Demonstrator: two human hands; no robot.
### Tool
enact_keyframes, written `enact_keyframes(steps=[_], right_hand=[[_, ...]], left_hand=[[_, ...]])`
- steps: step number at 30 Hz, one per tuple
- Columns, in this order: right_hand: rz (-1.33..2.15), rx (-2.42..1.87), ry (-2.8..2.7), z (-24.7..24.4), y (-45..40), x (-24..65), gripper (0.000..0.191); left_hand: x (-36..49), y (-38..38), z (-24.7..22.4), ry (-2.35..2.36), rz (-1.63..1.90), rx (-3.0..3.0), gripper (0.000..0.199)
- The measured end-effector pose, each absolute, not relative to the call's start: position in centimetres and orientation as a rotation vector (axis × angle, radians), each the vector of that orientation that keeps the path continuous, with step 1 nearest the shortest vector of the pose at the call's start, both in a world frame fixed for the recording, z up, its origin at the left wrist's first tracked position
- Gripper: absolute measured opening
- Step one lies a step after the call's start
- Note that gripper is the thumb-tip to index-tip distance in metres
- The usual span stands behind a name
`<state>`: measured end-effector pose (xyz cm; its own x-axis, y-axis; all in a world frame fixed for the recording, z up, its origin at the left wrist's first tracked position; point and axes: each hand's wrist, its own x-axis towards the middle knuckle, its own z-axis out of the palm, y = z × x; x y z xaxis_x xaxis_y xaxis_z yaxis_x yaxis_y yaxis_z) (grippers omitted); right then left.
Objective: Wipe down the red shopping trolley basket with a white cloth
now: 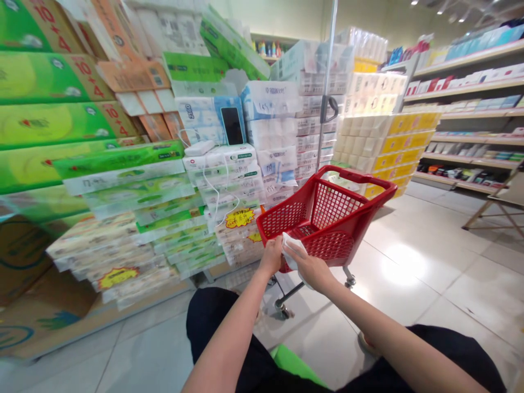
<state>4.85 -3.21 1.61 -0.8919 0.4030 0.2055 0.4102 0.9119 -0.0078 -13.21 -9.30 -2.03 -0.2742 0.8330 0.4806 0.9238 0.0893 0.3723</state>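
Observation:
A red plastic shopping cart (339, 204) on metal legs and casters stands in front of me. At its near lower corner, my left hand (272, 256) is closed, its fingers curled at the cart's edge; what it grips is partly hidden. My right hand (313, 268) presses a white cloth or tissue (291, 248) against the same corner, beside my left hand. The two hands are nearly touching, with the white cloth between them.
Stacked tissue packs (164, 202) rise at the left and ahead. A phone (232, 125) leans on them above a white cable (216, 196). A metal pole (328, 71) stands behind the cart. Shelves (466, 109) and a folding-legged chair (505, 202) are at the right.

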Motion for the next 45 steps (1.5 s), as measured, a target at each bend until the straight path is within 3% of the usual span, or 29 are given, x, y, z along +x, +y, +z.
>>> enact_keyframes(steps=[2, 5, 10, 12, 17, 19, 26, 30, 39, 45], right_hand=[[-0.091, -0.588, -2.894, 2.1, -2.0, 5.5, 0.081], [-0.157, -0.768, -2.847, 3.3, 2.0, 7.8, 0.081], [-0.217, -1.115, -2.632, 4.9, 8.2, 12.1, 0.071], [-0.2, -1.139, -2.62, 4.8, 8.4, 12.3, 0.069], [-0.155, -1.035, -2.668, 3.4, 4.1, 9.1, 0.069], [-0.168, -0.966, -2.712, 2.8, 2.7, 7.9, 0.07], [-0.237, -1.117, -2.595, 5.3, 7.4, 12.1, 0.071], [-0.242, -1.254, -2.451, 6.5, 9.9, 15.0, 0.069], [-0.115, -1.001, -2.672, 3.0, 1.7, 8.6, 0.073], [-0.157, -1.072, -2.575, 4.6, 4.0, 11.8, 0.073]], left_hand=[[-13.2, -9.3, -1.8, -2.193, -0.925, -1.819, 0.042], [-13.7, -9.5, -0.9, -2.1, -0.84, -1.969, 0.022], [-15.6, -10.4, 0.9, -2.098, -0.688, -2.105, 0.02], [-15.2, -9.8, 1.6, -2.188, -0.601, -2.05, 0.028], [-9.7, -5.7, 1.9, -2.227, -0.634, -1.813, 0.077], [-7.7, -4.3, 1.6, -2.228, -0.702, -1.747, 0.081], [-8.1, -4.9, 0.5, -2.127, -0.764, -1.756, 0.074], [-8.2, -5.8, 0.6, -2.155, -0.678, -1.721, 0.061], [-8.4, -6.7, 0.5, -2.12, -0.566, -1.674, 0.062], [-8.8, -7.3, 0.2, -2.112, -0.548, -1.662, 0.057]])
